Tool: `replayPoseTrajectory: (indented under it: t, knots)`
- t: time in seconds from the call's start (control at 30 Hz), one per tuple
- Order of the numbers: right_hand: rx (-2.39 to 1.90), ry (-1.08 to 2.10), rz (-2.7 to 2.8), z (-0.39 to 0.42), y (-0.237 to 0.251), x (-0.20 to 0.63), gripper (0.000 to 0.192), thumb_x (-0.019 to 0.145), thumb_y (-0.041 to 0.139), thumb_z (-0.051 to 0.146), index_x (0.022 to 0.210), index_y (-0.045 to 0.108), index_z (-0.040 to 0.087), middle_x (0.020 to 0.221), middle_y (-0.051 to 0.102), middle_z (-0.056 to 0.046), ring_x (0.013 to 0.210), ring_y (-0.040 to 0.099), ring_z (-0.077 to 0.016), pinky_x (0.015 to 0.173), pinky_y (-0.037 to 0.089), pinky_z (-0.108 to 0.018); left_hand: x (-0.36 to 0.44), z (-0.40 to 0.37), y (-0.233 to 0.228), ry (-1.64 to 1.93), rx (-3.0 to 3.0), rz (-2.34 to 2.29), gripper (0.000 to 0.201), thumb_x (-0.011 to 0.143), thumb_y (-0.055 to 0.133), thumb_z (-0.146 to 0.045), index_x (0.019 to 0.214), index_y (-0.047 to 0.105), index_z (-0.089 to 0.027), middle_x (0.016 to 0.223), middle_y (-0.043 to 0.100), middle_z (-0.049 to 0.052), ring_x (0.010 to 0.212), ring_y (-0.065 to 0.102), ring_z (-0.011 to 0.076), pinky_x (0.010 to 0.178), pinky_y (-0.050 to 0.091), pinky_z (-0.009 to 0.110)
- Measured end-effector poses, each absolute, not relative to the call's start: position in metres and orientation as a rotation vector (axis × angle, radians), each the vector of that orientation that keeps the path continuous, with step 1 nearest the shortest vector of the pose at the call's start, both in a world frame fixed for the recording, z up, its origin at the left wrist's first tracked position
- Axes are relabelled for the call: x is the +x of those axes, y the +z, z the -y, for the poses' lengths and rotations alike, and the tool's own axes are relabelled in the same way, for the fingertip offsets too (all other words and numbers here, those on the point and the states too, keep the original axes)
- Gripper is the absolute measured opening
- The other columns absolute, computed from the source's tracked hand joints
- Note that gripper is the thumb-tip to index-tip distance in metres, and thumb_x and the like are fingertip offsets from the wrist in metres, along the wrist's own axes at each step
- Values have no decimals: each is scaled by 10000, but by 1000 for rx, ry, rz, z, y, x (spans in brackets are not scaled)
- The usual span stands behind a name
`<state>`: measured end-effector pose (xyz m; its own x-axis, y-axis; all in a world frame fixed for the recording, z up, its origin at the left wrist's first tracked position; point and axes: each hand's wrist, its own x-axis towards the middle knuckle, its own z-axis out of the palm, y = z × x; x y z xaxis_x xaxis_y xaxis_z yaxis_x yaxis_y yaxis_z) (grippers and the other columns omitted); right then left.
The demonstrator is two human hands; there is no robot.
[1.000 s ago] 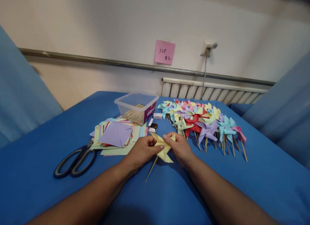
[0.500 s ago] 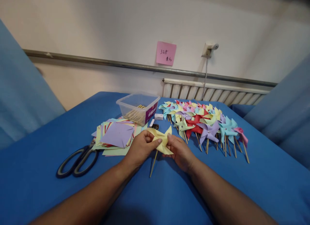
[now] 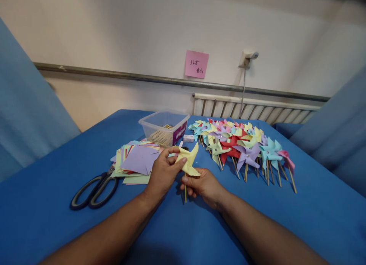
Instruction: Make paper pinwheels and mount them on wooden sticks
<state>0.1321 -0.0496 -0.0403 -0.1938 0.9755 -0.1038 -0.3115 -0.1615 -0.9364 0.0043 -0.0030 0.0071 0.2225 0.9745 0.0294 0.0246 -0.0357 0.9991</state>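
Observation:
A yellow paper pinwheel (image 3: pixel 188 161) on a thin wooden stick is between my two hands above the blue tabletop. My left hand (image 3: pixel 163 170) pinches its paper blades from the left, thumb in front. Lower down, my right hand (image 3: pixel 204 185) is closed on the stick just under the blades. The stick's lower end (image 3: pixel 185 196) points down below my right fingers. Behind my left hand, a stack of coloured paper squares (image 3: pixel 138 159) lies with a purple sheet on top. Part of a small black item behind the pinwheel is hidden.
A clear plastic box (image 3: pixel 164 124) with wooden sticks stands behind the paper, beside a small white box (image 3: pixel 188 138). Many finished-looking pinwheels (image 3: pixel 247 155) lie at the right. Dark-handled scissors (image 3: pixel 95 190) rest at the left. A radiator (image 3: pixel 254 109) lines the wall.
My right hand has moved from the right blades down to the stick. The pinwheel has turned slightly, and its stick now hangs more upright. My left hand still holds the blades.

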Motion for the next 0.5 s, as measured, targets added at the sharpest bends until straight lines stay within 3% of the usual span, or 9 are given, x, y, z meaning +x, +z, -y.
replayPoseTrajectory:
  t: [0.2, 0.5]
  knots:
    - [-954, 1592, 965, 49, -39, 134, 354, 669, 773, 434, 768, 648, 118, 644, 667, -26, 429, 496, -56, 395, 342, -173, 5, 1, 8, 1035, 1285, -1001, 343, 652, 741, -347, 913, 612, -165, 720, 661, -5, 543, 542, 106, 490, 394, 215]
    - [-927, 1596, 957, 49, -37, 135, 360, 674, 770, 437, 783, 648, 117, 628, 653, -12, 419, 481, -48, 404, 329, -178, 1, 0, 12, 993, 1298, -954, 239, 674, 737, -325, 804, 604, -175, 654, 586, -44, 495, 468, 72, 460, 361, 196]
